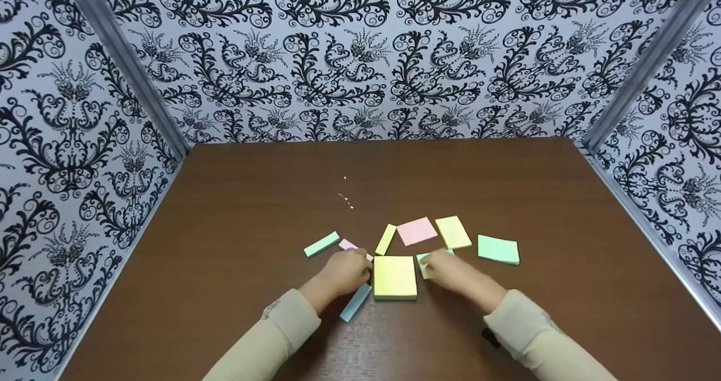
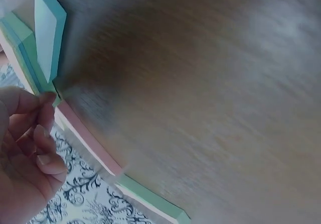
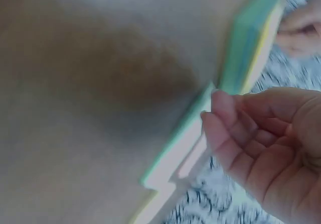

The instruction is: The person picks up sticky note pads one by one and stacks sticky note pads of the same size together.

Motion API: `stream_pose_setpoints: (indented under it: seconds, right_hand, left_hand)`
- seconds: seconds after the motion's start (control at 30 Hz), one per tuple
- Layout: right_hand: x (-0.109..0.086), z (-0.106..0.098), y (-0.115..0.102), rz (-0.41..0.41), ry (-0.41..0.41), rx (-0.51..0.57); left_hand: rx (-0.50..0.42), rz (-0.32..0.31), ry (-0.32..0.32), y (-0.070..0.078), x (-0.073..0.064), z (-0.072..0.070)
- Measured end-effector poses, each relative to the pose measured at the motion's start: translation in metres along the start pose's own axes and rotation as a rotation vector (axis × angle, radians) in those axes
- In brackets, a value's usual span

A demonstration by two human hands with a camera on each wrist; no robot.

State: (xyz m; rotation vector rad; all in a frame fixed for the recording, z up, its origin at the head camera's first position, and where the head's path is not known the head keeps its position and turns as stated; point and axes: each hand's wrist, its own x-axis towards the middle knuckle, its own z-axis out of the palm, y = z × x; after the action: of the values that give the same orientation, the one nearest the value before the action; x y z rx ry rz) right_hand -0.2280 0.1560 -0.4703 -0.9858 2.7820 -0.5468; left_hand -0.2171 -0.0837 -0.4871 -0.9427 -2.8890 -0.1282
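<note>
A thick square sticky-note pad (image 1: 395, 277), yellow on top with green and blue layers at its side in the wrist views, lies between the hands. My left hand (image 1: 348, 269) is at its left side, thumb and forefinger pinching the near end of a narrow pink sticky-note strip pad (image 2: 90, 138). A narrow blue strip pad (image 1: 355, 302) lies just below that hand. On the other side, my right hand (image 1: 450, 269) pinches a small green sticky-note pad (image 3: 178, 141) by its edge. That pad is partly covered by the fingers in the head view.
Above the square pad lie a narrow yellow strip pad (image 1: 386, 239), a pink pad (image 1: 417, 231) and a yellow pad (image 1: 453, 232). A green pad (image 1: 498, 249) is farther right, a green strip pad (image 1: 321, 244) farther left. A small dark object (image 1: 490, 337) shows beside the right sleeve.
</note>
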Motion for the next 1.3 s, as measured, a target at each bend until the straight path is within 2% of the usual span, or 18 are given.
stream_pose_setpoints:
  seconds: [0.07,0.2,0.27,0.37,0.5,0.57,0.63,0.77,0.87,0.93,1.0,1.23,1.3]
  right_hand:
    - [-0.006,-0.011,0.011,0.024,0.07,0.024]
    - [-0.019,-0.03,0.043,-0.029,0.233,-0.063]
    - [-0.026,-0.036,0.06,-0.058,0.247,-0.11]
    - [-0.032,-0.041,0.079,-0.043,0.153,-0.139]
    - [-0.027,-0.045,0.089,0.07,-0.005,-0.152]
    - [-0.018,-0.044,0.088,0.105,-0.039,-0.17]
    - [-0.007,-0.04,0.083,0.096,-0.025,-0.202]
    - [0.011,-0.025,0.067,-0.028,-0.016,-0.218]
    - [0.015,-0.018,0.055,-0.067,-0.104,-0.172]
    - [0.013,-0.015,0.05,-0.048,-0.155,-0.147]
    - [0.01,-0.013,0.048,-0.001,-0.172,-0.139]
    - [0.004,-0.007,0.045,0.042,-0.137,-0.206]
    - [0.003,-0.004,0.042,0.076,-0.127,-0.219]
  left_hand:
    - [-0.056,-0.014,0.055,-0.005,-0.005,-0.002]
    - [-0.129,-0.068,0.155,-0.019,-0.019,-0.005]
    - [-0.139,-0.097,0.183,-0.024,-0.026,-0.004]
    - [-0.152,-0.133,0.194,-0.029,-0.033,-0.003]
    - [-0.151,-0.143,0.168,-0.028,-0.035,-0.002]
    - [-0.137,-0.131,0.159,-0.025,-0.034,-0.003]
    - [-0.12,-0.114,0.157,-0.021,-0.033,-0.004]
    - [-0.114,-0.087,0.164,-0.013,-0.034,-0.006]
    - [-0.115,-0.078,0.165,-0.011,-0.036,-0.008]
    - [-0.113,-0.078,0.166,-0.01,-0.037,-0.009]
    - [-0.111,-0.079,0.165,-0.011,-0.038,-0.009]
    - [-0.14,-0.077,0.179,-0.012,-0.04,-0.005]
    - [-0.15,-0.077,0.177,-0.011,-0.039,-0.005]
